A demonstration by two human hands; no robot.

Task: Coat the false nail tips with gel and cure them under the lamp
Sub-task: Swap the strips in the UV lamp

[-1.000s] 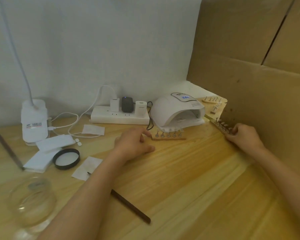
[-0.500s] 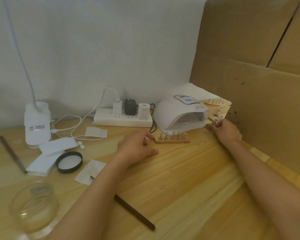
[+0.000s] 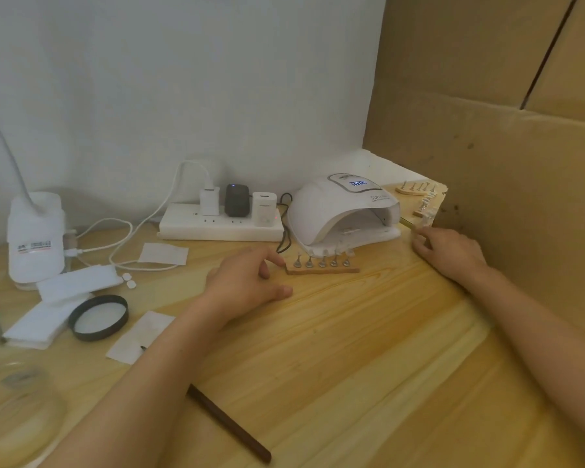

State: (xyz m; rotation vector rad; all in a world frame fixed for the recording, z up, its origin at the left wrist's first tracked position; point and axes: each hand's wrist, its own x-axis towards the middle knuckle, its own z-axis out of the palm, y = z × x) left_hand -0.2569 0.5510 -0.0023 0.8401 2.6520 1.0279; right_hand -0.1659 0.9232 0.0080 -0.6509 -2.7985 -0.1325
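Head view down onto a pale wooden table, white wall behind, cardboard panel along the right side. At the back, right of centre, a white dome-shaped nail lamp, mouth open toward the camera, small display on top lit blue. Just in front of that mouth, flat on the table and outside the lamp, a thin wooden strip carrying five false nail tips on little metal stands, upright in a row.

Left hand palm-down on the table just left of the strip, fingers loosely curled and gripping nothing, index fingertip at or touching the strip's left end, thumb stretched along the wood.

Right hand down by the lamp's right front corner, close to the cardboard, fingers bent with their tips toward a second strip of tips; possibly pinching its near end, but too blurred to tell. Third strip of tips farther back, behind the second.

Left of the lamp, against the wall, a white power strip with three plugs in it. Farther left, a white desk-lamp base, a stack of white wipes and a black-rimmed round lid. Near the front, a dark slim stick lying diagonally beside the left forearm, and a clear glass jar at the bottom left corner.
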